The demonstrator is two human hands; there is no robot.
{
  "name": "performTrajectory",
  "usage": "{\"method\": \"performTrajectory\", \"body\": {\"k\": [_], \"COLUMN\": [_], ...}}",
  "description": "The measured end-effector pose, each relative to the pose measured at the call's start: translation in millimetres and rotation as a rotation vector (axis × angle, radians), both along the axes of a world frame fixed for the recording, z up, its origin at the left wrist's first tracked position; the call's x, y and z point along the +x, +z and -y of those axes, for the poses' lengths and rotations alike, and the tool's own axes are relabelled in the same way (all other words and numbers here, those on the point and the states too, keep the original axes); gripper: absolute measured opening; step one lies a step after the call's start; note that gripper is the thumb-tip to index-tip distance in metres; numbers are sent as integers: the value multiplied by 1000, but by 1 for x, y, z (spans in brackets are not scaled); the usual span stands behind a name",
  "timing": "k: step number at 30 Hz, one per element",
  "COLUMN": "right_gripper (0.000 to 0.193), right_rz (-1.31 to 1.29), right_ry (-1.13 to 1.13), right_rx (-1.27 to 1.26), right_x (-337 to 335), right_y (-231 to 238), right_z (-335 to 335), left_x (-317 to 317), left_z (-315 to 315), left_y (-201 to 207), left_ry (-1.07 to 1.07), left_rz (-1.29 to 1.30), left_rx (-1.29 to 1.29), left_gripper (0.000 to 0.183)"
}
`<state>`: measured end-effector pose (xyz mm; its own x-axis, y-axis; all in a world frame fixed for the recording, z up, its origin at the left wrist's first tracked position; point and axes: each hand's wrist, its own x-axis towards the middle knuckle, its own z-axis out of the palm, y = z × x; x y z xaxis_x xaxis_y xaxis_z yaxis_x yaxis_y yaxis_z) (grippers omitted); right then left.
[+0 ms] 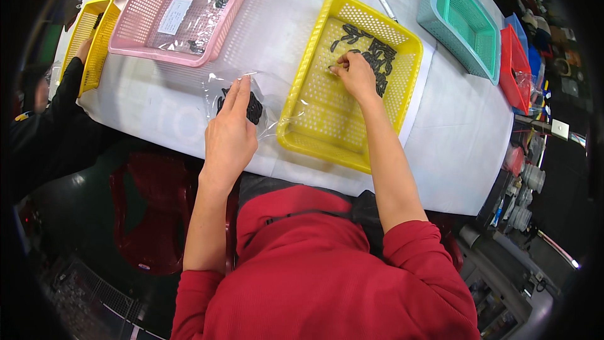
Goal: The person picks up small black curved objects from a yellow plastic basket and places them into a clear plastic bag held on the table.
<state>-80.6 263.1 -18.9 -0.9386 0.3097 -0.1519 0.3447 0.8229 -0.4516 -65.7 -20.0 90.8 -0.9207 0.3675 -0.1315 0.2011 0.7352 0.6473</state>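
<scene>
My left hand (230, 132) lies over a clear plastic bag (212, 90), its fingers stretched out and side by side. Inside the bag is a heap of small black elongated pieces (254, 110), partly covered by that hand. To the right stands a yellow perforated basket (308, 56). Loose black pieces (380, 56) of the same look are gathered in its far and right part. My right hand (356, 75) is over the basket, thumb and fingertips pinched together beside these pieces. Whatever may be in the pinch is too small to make out.
A pink basket (211, 53) at the far left holds bagged black pieces and a white label (175, 15). Beyond the yellow basket lies a white marker (385, 5). Nested blue-grey and green baskets (434, 9) stand far right. A co-worker's hand (83, 50) reaches a smaller yellow basket (97, 50).
</scene>
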Motion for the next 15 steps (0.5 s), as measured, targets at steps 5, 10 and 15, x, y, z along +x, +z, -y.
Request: {"method": "performTrajectory", "body": {"k": [5, 10, 15], "right_gripper": [23, 27, 38], "right_rz": [63, 35, 269], "right_ry": [4, -435, -424], "right_rx": [39, -503, -119], "right_x": [-1, -42, -71], "right_y": [-16, -26, -14], "right_z": [-5, -18, 3], "left_x": [-2, -6, -6], "left_z": [-1, -5, -4], "left_y": [-2, 1, 0], "left_ry": [3, 5, -6], "left_rz": [3, 35, 11], "left_rx": [-3, -20, -28], "left_gripper": [69, 69, 69]}}
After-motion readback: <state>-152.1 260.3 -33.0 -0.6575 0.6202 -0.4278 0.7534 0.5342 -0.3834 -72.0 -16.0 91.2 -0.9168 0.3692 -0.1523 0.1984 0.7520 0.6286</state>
